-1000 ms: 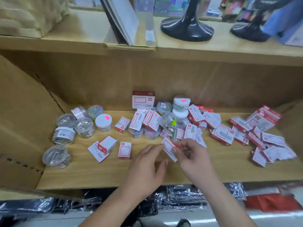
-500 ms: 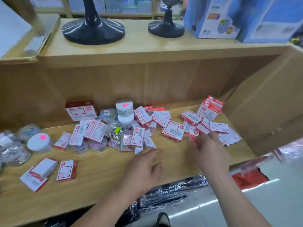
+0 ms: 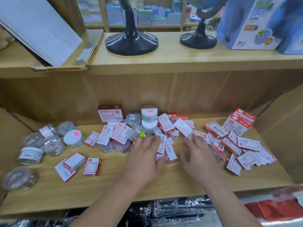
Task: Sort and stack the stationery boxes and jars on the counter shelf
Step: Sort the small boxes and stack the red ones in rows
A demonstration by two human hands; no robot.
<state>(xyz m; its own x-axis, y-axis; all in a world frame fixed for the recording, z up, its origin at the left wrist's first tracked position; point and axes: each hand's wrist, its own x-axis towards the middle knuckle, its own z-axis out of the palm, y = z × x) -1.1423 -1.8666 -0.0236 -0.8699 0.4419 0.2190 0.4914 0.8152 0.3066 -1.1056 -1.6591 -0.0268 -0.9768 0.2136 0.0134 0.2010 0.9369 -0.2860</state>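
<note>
Small red-and-white stationery boxes lie in a loose heap [image 3: 165,126] at the middle of the wooden shelf [image 3: 114,185], with a second heap [image 3: 241,145] at the right. Two white-lidded jars [image 3: 149,118] stand stacked behind the middle heap. Clear jars [image 3: 72,138] cluster at the left. My left hand [image 3: 144,159] lies over the front of the middle heap with fingers stretched out, touching boxes. My right hand [image 3: 196,154] hovers beside it, fingers spread, holding nothing.
A larger red-and-white box [image 3: 110,113] stands at the back. Two boxes [image 3: 74,162] and another [image 3: 92,166] lie front left. Cardboard walls close both ends. On the counter above stand black bases [image 3: 131,41], a blue carton [image 3: 255,22] and a tray of white sheets [image 3: 37,27].
A second ago both hands held a small box; it has been let go. My right hand went to the right heap and came back to the middle. My left hand slid forward onto the boxes.
</note>
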